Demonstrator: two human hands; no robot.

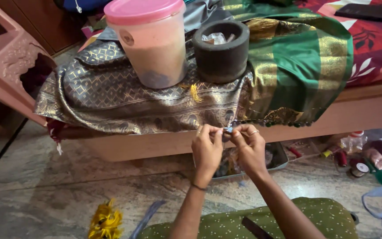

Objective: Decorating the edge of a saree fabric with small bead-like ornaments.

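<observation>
Both hands (228,144) pinch a tiny blue bead (229,129).

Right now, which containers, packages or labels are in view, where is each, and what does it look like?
Plastic tub: on the grey-gold cloth, upper centre; translucent, pink lid.
Round label: on the tub's side, small and tan.
Clear packets: on the floor at right, holding coloured items.
Thread spools: floor, right; red and green.
No screens or signs.
</observation>
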